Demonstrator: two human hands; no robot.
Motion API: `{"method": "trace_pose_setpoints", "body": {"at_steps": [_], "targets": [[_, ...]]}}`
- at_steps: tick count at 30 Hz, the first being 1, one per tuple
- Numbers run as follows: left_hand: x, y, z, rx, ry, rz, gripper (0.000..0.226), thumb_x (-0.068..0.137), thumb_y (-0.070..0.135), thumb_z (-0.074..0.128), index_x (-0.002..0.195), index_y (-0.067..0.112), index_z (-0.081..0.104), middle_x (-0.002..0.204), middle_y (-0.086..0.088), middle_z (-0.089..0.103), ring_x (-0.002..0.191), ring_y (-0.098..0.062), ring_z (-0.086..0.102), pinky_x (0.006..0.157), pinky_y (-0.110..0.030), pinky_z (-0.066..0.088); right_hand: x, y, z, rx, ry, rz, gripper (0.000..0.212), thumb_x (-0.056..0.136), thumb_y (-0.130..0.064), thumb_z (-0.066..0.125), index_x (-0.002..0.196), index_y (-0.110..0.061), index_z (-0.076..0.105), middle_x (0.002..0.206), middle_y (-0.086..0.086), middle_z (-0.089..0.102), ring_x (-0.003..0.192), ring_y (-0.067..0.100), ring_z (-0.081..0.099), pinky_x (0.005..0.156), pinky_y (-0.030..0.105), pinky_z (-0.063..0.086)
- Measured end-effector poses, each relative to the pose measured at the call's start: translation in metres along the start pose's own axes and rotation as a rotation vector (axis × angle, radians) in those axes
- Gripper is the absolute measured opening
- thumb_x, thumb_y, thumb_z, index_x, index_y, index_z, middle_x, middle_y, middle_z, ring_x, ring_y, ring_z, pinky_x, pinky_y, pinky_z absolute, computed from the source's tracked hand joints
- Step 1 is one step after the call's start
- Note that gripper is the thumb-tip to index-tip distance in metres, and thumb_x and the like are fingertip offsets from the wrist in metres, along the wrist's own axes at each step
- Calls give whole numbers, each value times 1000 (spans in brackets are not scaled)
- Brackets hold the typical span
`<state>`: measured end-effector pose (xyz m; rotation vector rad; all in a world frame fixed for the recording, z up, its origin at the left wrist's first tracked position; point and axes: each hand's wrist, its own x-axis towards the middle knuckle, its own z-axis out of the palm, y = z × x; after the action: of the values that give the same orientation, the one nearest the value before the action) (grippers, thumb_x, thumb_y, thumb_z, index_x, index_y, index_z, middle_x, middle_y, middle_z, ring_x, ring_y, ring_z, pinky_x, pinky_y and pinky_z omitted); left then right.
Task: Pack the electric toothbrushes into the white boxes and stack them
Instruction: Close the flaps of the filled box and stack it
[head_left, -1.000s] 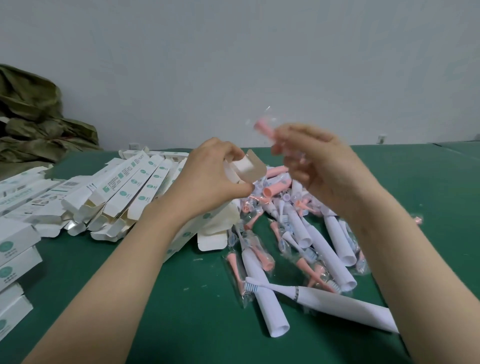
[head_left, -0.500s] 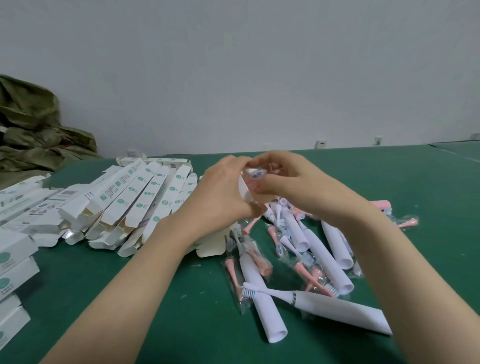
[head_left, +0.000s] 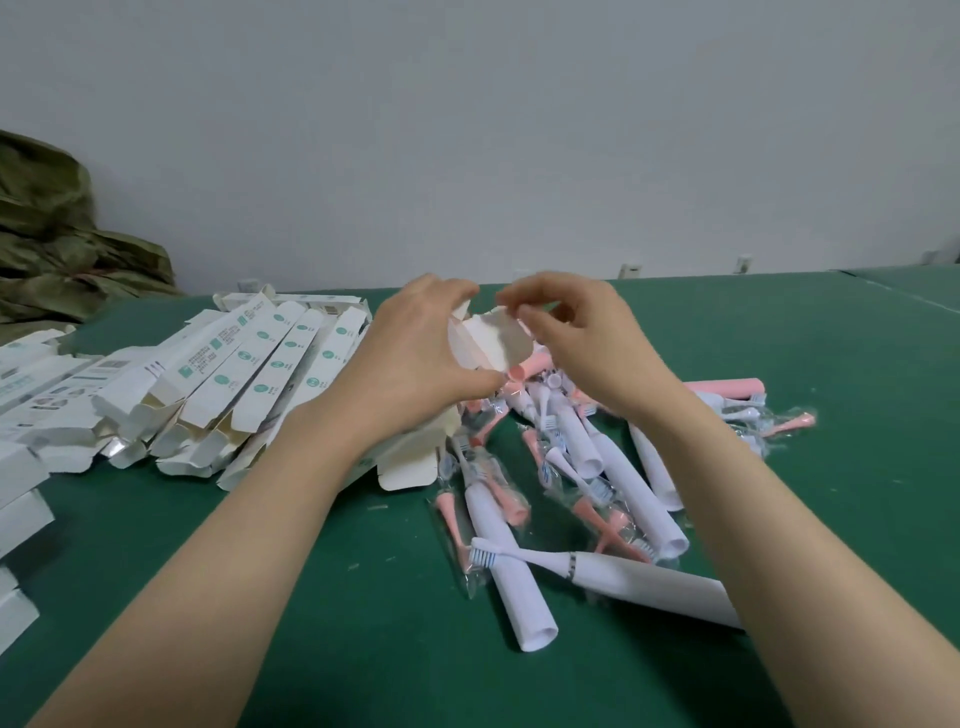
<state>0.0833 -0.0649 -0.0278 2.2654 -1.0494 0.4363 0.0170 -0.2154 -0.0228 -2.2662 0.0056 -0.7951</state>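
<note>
Nearest on the green table (head_left: 322, 623), at the near edge of the toothbrush pile (head_left: 571, 467), a white toothbrush (head_left: 623, 574) lies crosswise. Its bristle head points left and its handle runs right, under the right forearm. Beneath its neck a white handle (head_left: 511, 582) lies with its long axis near to far. The pile mixes white handles with pink brush heads in clear bags. Well left of the pile, at the frame's edge, closed boxes (head_left: 18, 499) sit stacked.

Just above the pile's far end, both hands meet on a white box (head_left: 496, 340). The left hand (head_left: 415, 358) curls fingers and thumb round its upper end. The right hand (head_left: 582, 338) pinches the edge of its open top flap. The box slants down and left behind the left wrist, and its bottom flap shows at the pile's left edge. Its contents cannot be seen.

Left of the pile lies a heap of open boxes (head_left: 249, 379), their long axes fanning near to far. They bear round green marks and small print, too small to read. Right of the pile's far end a pink handle (head_left: 727, 387) lies crosswise. Far left of the pile is olive cloth (head_left: 52, 234), against a grey wall (head_left: 467, 130).
</note>
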Motion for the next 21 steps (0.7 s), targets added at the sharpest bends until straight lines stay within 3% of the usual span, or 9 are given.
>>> {"method": "trace_pose_setpoints", "body": {"at_steps": [2,5,7,9,13,16,18,20,21], "targets": [[0,-2,-1,14,-5,-9,78,67,39,78,136,21,46,124,2,50,101,-8,40,69,-13,21,3,17,3,-160,-22,179,19,93,-11,49,99,-11,68,82,-7,63,67,-2,53,58,11,41],[1,-4,-3,19,2,-13,78,67,39,79,136,21,46,121,1,50,96,-7,38,66,-15,21,-8,37,23,-564,-432,388,25,92,-27,55,80,-5,59,75,7,60,63,17,55,57,26,43],[1,-5,-4,17,10,-9,76,67,38,79,134,20,47,118,1,50,95,-7,38,66,-16,21,-19,43,41,-791,-518,390,25,91,-31,58,83,-10,48,85,5,58,70,20,49,59,28,37],[1,-5,-4,11,11,-6,75,67,37,79,134,20,48,117,1,50,95,-7,38,66,-16,21,-26,42,53,-882,-505,318,17,93,-28,55,100,-13,53,99,6,59,78,22,45,62,30,36],[1,-5,-5,10,1,-9,75,68,38,79,134,20,48,116,2,49,95,-8,38,66,-15,21,-14,32,38,-452,-539,391,27,94,-33,53,85,-9,61,77,2,61,66,15,56,65,26,52],[0,-6,-5,4,-4,-13,75,68,38,79,134,20,47,113,3,48,94,-9,39,64,-16,21,-1,17,3,-37,-308,433,21,96,-15,47,84,-6,61,85,7,69,68,13,60,63,23,55],[0,-4,-4,2,-17,-24,76,68,37,79,135,20,47,111,4,47,95,-11,41,64,-16,21,1,3,-17,439,-183,388,14,95,-15,51,86,-6,58,77,5,68,68,16,65,62,25,58],[1,-2,-3,-4,-31,-28,74,68,34,80,133,22,49,109,4,47,94,-11,45,64,-15,24,0,-8,-26,839,-271,289,14,86,-18,60,90,-6,56,69,5,61,61,17,62,56,24,53],[1,-1,-3,-21,-43,-28,67,67,33,80,128,26,53,107,5,49,90,-7,48,63,-13,28,-3,-13,-26,872,-355,246,17,83,-21,62,91,-6,58,69,7,59,58,15,60,53,22,51]]}}
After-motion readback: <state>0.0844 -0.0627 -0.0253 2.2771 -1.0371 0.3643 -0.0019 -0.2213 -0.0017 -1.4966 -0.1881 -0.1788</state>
